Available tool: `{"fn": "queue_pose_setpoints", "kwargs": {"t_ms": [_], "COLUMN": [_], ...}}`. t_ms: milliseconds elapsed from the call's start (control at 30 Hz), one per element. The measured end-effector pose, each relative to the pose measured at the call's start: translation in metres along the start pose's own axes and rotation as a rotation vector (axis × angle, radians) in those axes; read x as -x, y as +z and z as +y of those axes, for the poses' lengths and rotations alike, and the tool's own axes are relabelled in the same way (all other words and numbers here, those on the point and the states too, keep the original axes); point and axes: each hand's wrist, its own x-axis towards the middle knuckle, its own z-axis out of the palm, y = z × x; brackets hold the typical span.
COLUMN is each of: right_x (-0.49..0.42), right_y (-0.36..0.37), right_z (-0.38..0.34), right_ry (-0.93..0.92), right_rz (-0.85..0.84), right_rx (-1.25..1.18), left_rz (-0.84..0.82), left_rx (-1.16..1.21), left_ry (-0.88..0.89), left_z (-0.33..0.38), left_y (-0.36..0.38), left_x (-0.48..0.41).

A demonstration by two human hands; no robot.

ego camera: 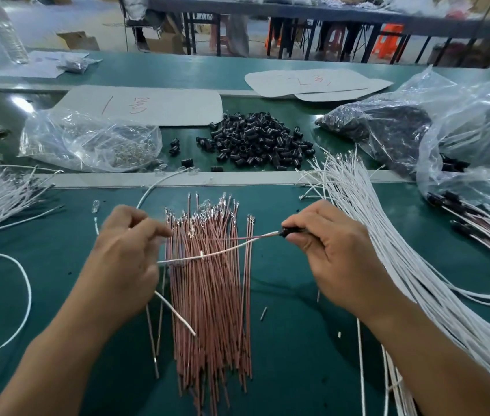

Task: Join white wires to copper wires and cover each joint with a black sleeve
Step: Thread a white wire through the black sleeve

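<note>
Right hand: fingers pinched black sleeve.
Left hand: fingers gripped white wire, copper wire.
Risk: tugging between fingers could part the joint.

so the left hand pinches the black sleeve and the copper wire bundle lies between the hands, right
No: head view shows the right hand pinching the black sleeve; the left hand pinches a copper wire. The bundle does lie between the hands.
</note>
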Motion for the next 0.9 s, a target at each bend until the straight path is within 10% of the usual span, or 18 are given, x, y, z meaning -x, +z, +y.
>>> {"fn": "queue_pose_setpoints", "kwargs": {"t_ms": [267,900], "right_x": [0.008,0.009], "right_y": [0.018,0.015], "right_z": [-0.024,-0.02], "right_ry": [-0.038,-0.025], "right_rz": [-0.161,-0.191], "right_rx": [-0.208,-0.246], "left_rz": [-0.216,-0.197], "left_rx": [0.238,0.283], "left_ry": [0.316,0.289], "left_z": [0.048,0.047], "left_y": [0.033,0.034], "left_x": [0.018,0.022]}}
